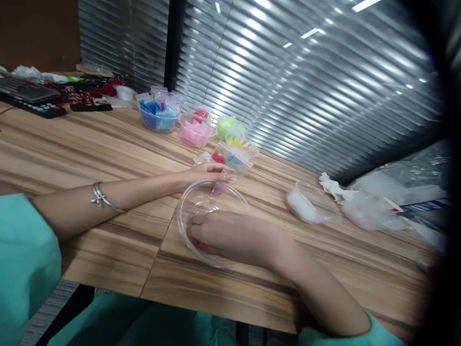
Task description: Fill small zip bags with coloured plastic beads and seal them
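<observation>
A clear plastic bowl (212, 222) sits on the wooden table (108, 158), under both hands. The right hand (234, 238) lies inside it, fingers (196, 235) loosely curled against the bottom, with something pink beneath the fingertips, too blurred to name. The left hand (211, 171) hovers at the far rim, its fingertips pinched on a small clear packet (220, 185) with a pink tint. Beyond those fingers stand tubs of coloured packets (196, 130). To the right of the fingers sits another clear bowl (311, 204). No writing is readable.
</observation>
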`<state>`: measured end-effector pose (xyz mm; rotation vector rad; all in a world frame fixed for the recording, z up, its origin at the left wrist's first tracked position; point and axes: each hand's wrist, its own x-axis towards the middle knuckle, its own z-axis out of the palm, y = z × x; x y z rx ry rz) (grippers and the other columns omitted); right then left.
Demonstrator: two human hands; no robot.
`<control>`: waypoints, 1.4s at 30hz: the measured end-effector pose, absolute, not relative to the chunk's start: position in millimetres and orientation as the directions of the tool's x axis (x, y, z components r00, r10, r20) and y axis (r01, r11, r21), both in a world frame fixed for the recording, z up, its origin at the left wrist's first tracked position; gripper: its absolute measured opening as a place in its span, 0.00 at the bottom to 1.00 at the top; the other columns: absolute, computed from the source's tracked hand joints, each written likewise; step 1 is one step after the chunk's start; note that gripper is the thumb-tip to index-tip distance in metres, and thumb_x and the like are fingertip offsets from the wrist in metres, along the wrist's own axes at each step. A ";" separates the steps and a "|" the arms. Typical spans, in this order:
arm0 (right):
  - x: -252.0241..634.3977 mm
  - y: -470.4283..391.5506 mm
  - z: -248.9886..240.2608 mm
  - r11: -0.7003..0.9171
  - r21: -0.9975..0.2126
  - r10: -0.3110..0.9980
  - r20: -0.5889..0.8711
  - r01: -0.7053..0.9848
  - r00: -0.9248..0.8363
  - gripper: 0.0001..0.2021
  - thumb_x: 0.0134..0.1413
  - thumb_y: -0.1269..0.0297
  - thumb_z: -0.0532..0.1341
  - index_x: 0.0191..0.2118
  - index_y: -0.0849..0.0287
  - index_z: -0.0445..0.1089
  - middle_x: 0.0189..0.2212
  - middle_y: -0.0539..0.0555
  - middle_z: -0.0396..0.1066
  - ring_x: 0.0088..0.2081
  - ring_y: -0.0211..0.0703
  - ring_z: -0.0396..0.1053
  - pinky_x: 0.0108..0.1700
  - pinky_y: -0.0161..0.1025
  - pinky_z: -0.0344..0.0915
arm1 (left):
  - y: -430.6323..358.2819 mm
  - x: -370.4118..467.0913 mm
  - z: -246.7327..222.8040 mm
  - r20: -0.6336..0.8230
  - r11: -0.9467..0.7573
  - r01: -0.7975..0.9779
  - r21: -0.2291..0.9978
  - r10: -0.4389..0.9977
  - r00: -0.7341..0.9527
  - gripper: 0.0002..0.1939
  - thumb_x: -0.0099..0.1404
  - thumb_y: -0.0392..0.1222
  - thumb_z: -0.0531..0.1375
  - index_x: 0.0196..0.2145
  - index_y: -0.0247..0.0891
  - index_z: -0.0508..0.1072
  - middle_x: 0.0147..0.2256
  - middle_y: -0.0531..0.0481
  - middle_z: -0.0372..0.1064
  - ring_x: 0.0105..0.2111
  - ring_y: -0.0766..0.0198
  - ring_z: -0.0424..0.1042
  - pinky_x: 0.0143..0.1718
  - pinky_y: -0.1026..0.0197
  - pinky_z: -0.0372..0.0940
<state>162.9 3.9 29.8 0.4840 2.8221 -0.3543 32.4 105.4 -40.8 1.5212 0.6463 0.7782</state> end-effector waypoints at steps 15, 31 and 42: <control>155.7 8.4 41.9 0.945 0.026 0.313 -0.372 0.327 -0.874 0.13 0.58 0.81 0.49 0.37 0.66 0.69 0.33 0.54 0.73 0.29 0.37 0.66 0.27 0.36 0.54 | 109.5 32.8 -50.1 0.166 -0.117 -0.119 0.986 0.777 0.607 0.25 0.59 0.50 0.64 0.52 0.43 0.67 0.47 0.47 0.67 0.44 0.60 0.68 0.40 0.60 0.63; 208.7 82.7 27.0 0.508 -0.398 0.858 0.312 0.763 -0.408 0.03 0.52 0.70 0.59 0.34 0.62 0.69 0.25 0.49 0.69 0.26 0.35 0.65 0.30 0.33 0.59 | 116.8 33.4 -54.8 0.228 -0.195 -0.123 0.973 0.739 0.633 0.16 0.61 0.49 0.61 0.43 0.39 0.73 0.43 0.50 0.68 0.45 0.61 0.67 0.48 0.58 0.60; 219.6 77.7 41.6 0.596 -0.252 0.803 0.152 0.763 -0.577 0.07 0.57 0.68 0.59 0.37 0.58 0.76 0.35 0.52 0.72 0.32 0.37 0.66 0.35 0.35 0.59 | 119.5 32.2 -56.2 0.197 -0.198 -0.071 0.978 0.741 0.643 0.20 0.61 0.52 0.61 0.47 0.39 0.73 0.45 0.48 0.70 0.46 0.59 0.68 0.47 0.59 0.62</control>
